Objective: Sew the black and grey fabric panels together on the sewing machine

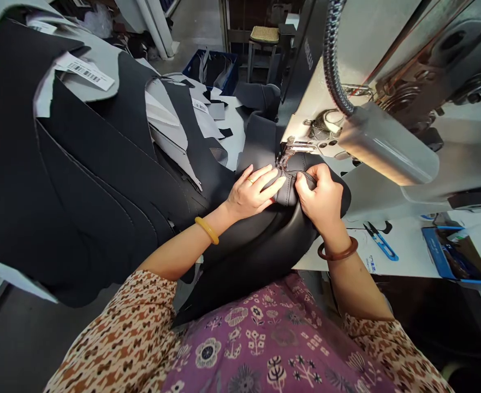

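A black leather-like piece [260, 245] lies on the sewing machine's bed, its folded seam edge under the needle and presser foot [284, 155]. My left hand [251, 190] rests on the piece just left of the seam, fingers stretched flat and pressing down; it wears a ring and a yellow bangle. My right hand [320, 194] is curled on the right side, fingers pinching the folded edge close to the foot; a brown bangle sits on that wrist. The grey sewing machine head [387, 93] rises above and to the right.
A large stack of black cut pieces with barcode labels [84, 71] fills the left. Blue thread snips [381, 243] and a blue box [455, 259] lie on the white table at right. A blue crate [211, 65] and a stool [265, 38] stand behind.
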A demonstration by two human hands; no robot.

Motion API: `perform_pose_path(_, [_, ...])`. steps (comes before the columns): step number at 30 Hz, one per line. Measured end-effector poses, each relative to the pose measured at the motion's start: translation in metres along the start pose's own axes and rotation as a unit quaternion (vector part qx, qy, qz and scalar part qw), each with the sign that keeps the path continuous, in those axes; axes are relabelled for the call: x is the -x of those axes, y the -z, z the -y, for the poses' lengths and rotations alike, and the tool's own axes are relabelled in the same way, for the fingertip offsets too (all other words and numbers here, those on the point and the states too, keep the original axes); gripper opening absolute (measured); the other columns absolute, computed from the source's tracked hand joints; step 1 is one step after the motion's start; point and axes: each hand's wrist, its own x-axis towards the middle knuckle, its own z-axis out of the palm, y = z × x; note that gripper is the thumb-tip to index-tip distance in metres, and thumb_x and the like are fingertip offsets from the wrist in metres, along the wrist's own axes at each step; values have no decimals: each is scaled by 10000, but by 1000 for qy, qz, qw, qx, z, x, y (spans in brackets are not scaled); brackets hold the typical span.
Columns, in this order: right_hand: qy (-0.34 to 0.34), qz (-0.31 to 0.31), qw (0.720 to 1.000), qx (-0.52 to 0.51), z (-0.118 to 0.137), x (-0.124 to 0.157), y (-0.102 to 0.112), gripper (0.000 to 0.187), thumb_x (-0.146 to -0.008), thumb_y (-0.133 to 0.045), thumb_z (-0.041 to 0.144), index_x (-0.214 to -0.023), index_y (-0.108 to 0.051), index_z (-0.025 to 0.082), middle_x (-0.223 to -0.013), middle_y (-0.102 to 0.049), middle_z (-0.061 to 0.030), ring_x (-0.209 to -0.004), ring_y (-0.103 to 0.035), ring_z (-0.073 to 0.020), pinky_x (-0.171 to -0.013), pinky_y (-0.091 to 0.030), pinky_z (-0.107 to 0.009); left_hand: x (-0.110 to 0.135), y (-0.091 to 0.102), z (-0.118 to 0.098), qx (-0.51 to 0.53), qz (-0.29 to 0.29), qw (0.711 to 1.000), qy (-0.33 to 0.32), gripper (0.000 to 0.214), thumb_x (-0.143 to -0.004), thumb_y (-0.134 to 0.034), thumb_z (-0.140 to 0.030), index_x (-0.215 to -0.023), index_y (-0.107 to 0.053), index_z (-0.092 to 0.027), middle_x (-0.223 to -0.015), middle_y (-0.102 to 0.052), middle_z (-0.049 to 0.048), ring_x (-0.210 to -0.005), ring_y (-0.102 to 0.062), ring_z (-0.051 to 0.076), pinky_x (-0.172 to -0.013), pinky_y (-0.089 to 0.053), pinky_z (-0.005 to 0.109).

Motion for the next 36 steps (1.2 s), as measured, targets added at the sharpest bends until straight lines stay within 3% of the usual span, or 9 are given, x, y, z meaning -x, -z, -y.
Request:
perform_pose_path(4, [-2, 8, 1000, 10, -2, -5, 0, 227, -743, -440, 426, -699, -391, 208, -579, -437, -11, -554, -454, -158, -573, -359, -270, -2, 1, -1, 31, 31, 999, 22, 393, -848, -492, -251, -1227, -582, -201, -1214, -623, 133, -1202, -542, 252, -1026, -407, 455])
perform_pose_path(9, [33, 25, 999, -7, -7, -15, 0, 243, -772, -397, 431, -683, -375, 206, -618, -462, -37, -641, -501, -185, -690, -421, -327, -7, 0, -1, 26, 18, 999, 27, 390, -847, -506, -239, -1230, -578, -207, -1209, -623, 126, -1199, -543, 254, -1020, -415, 457])
perform_pose_path(16, [85, 47, 995, -23, -15, -24, -5, 245, -836, -372, 408, -821, -469, 183, -754, -524, -76, -850, -532, -231, -878, -418, -417, -10, -4, 2, -29, -37, 999, 9, 329, -874, -484, -230, -1171, -624, -235, -1124, -667, 98, -1126, -595, 221, -967, -465, 402])
perform_pose_path(23, [107, 60, 992, -41, -19, -26, -6, 266, -864, -350, 393, -875, -503, 176, -757, -519, -66, -839, -513, -216, -892, -415, -415, -9, -7, 5, 30, -15, 999, 41, 336, -879, -479, -201, -1177, -620, -264, -1146, -654, 87, -1172, -564, 215, -1007, -431, 401])
perform_pose_path(28, [104, 61, 992, -33, -17, -25, -5, 251, -860, -348, 366, -875, -507, 172, -744, -512, -58, -832, -515, -209, -885, -416, -403, -7, -13, 3, 27, -45, 997, 52, 339, -892, -455, -191, -1175, -617, -281, -1121, -665, 82, -1155, -576, 216, -1001, -425, 415])
perform_pose_path(36, [95, 67, 993, -13, -17, -25, -5, 250, -858, -351, 369, -864, -514, 179, -688, -489, -42, -737, -498, -188, -801, -447, -368, -7, -12, 1, 44, -3, 995, 85, 362, -902, -423, -187, -1190, -607, -307, -1142, -658, 68, -1180, -557, 204, -1040, -392, 404])
